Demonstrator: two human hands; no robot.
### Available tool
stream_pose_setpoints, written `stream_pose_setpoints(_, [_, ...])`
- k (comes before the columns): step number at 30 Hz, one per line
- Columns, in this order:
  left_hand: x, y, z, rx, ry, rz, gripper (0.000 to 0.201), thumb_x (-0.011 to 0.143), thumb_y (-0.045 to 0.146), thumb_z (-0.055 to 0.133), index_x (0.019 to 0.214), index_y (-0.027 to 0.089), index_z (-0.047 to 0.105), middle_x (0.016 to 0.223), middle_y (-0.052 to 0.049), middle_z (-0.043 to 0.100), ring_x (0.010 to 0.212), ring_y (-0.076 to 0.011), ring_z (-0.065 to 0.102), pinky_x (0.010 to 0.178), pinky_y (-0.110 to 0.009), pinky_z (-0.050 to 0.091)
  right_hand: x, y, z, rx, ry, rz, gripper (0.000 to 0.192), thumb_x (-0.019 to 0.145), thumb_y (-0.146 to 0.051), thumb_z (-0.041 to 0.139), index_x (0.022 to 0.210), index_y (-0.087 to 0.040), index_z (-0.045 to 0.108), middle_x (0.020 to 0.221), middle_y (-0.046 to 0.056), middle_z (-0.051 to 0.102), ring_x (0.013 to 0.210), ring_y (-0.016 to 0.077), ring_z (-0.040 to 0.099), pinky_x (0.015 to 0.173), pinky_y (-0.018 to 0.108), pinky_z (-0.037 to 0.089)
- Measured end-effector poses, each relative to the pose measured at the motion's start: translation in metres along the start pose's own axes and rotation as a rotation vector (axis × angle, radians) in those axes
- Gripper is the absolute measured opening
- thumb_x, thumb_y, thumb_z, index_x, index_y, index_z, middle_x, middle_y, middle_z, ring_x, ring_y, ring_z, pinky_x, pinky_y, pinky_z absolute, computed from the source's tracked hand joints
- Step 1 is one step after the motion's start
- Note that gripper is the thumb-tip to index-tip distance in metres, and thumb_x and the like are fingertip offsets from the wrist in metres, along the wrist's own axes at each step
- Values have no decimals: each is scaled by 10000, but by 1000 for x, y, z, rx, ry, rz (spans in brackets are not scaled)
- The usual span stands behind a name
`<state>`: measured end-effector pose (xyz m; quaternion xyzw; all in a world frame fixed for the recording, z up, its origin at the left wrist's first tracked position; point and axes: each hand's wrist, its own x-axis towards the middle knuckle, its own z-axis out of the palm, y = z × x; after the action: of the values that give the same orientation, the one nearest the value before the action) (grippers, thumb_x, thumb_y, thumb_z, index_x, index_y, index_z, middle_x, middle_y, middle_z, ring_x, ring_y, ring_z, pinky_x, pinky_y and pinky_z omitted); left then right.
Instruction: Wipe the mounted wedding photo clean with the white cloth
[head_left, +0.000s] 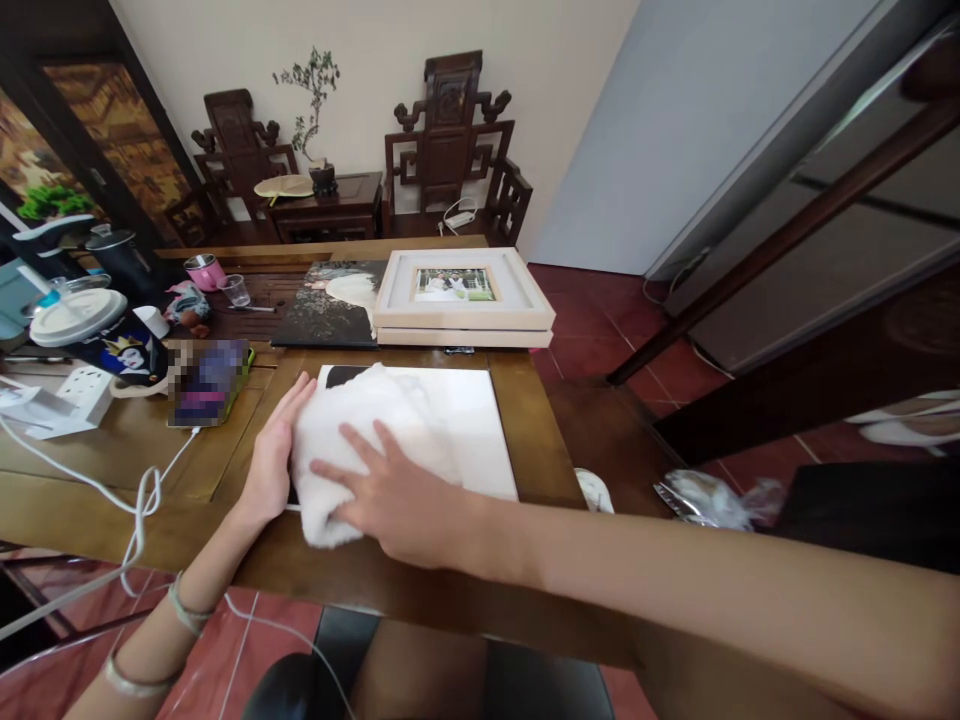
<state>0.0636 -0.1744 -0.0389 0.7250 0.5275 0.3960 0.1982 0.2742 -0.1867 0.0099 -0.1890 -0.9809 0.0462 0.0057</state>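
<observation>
A white cloth (420,420) lies bunched over the left part of a flat white panel (480,430) at the table's front edge. My right hand (397,490) presses down on the cloth with its fingers spread. Against the panel's left edge rests my left hand (277,450), its fingers stretched out along the side and touching the cloth's border. A dark patch shows at the panel's upper left corner; the cloth hides much of that side.
Behind the panel are stacked pale wooden picture frames (465,325) and a dark printed sheet (322,320). To the left lie a phone (214,385) on a cable, a lidded cup (112,345) and a power strip (75,400). A white cable (139,520) hangs over the front edge.
</observation>
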Motion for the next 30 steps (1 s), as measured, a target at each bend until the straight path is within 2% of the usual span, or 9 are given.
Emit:
stream_pose_setpoints(3, [0,2,2,-13,0,36,624,991,558,178,1432,225,470,1557,-47,366,1438,-265,320,1195,-466,243,-26,-20,-1,-2,-22,-114,337,864,-201,505,1103,-309,716,1522,5,415,1394,423,305,1060,685,323])
stream_pose_setpoints(5, [0,3,3,18,-52,58,579,998,524,248,1430,212,474,1549,-59,375,1439,-259,318,1195,-454,248,-44,-31,0,7,-56,-113,285,825,-258,561,1035,-328,741,1495,1,451,1382,418,334,1044,678,356])
stream_pose_setpoints(8, [1,3,6,100,-113,63,526,980,468,403,1416,186,492,1525,-85,405,1425,-256,342,1192,-441,258,-67,-38,6,54,-141,5,269,700,-343,650,945,-370,758,1454,-12,493,1342,431,392,964,652,450])
stream_pose_setpoints(11, [2,2,9,157,-135,45,513,948,443,498,1387,181,525,1506,-93,422,1399,-264,381,1177,-451,291,-84,-30,4,143,-244,143,425,577,-252,691,976,-392,739,1433,-24,518,1316,426,430,895,592,516])
stream_pose_setpoints(15, [2,3,10,139,-149,70,475,944,420,513,1352,182,565,1463,-86,481,1379,-265,411,1168,-462,314,-94,1,-24,305,-271,375,501,613,1,538,922,-349,718,1160,33,699,1126,273,626,806,371,551])
stream_pose_setpoints(18, [2,5,9,129,-148,85,456,931,396,542,1339,198,579,1448,-72,499,1357,-265,439,1159,-451,338,-82,32,-51,343,-365,509,578,677,62,460,1040,-322,694,968,49,692,880,214,678,724,308,526])
stream_pose_setpoints(21, [2,7,9,143,-146,99,442,922,375,555,1322,193,595,1432,-76,514,1326,-264,481,1142,-445,371,-59,59,-61,307,-316,489,541,729,53,441,1133,-229,664,929,82,656,886,235,645,719,305,489])
stream_pose_setpoints(27, [2,7,10,136,-144,110,399,920,370,548,1264,190,642,1386,-81,563,1320,-263,493,1132,-459,385,2,80,-41,265,-116,390,353,850,-106,487,1166,-180,625,1013,121,657,912,261,622,687,293,441])
stream_pose_setpoints(30, [2,4,10,181,-127,93,373,907,381,566,1214,200,677,1302,-82,640,1247,-276,571,1095,-456,434,33,76,-35,224,-61,308,395,833,-78,491,1191,-184,618,1074,135,663,949,268,618,710,300,428])
